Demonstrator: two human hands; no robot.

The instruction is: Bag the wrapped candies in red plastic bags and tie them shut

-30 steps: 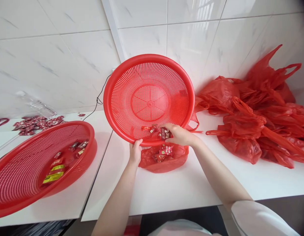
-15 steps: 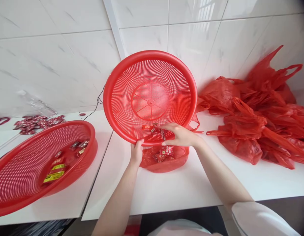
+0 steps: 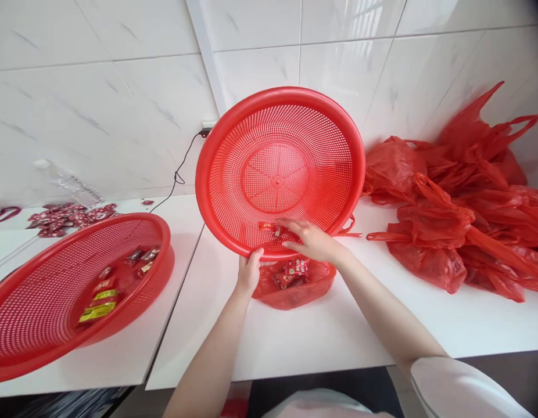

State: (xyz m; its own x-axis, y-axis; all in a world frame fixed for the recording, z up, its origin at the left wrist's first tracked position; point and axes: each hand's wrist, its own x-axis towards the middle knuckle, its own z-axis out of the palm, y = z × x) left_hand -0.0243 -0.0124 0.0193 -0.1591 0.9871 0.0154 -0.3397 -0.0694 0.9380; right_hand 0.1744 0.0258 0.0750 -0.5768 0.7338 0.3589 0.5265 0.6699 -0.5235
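A red plastic mesh basket (image 3: 225,136) is tipped up with its mouth toward me. My left hand (image 3: 250,271) grips its lower rim, thumb over the edge. Inside the basket, near the lower rim, lie a few small red wrapped packets (image 3: 267,226). My right hand (image 3: 310,239) reaches over them, fingers stretched out and apart from the thumb; its fingertips touch or nearly touch the packets. Below the rim an opened red plastic bag (image 3: 290,299) rests on the table with several red snack packets (image 3: 297,267) in it.
On the left stands a second red basket (image 3: 138,226) with packets and yellow-labelled pieces. Behind it are a pile of red packets (image 3: 71,217) and a clear bottle (image 3: 72,183). Several filled red bags (image 3: 443,226) are heaped on the right. A black cable (image 3: 177,174) runs along the tiled wall.
The tipped basket has shifted a little to the right, with my left hand on its rim. Fewer packets show in the basket under my right hand.
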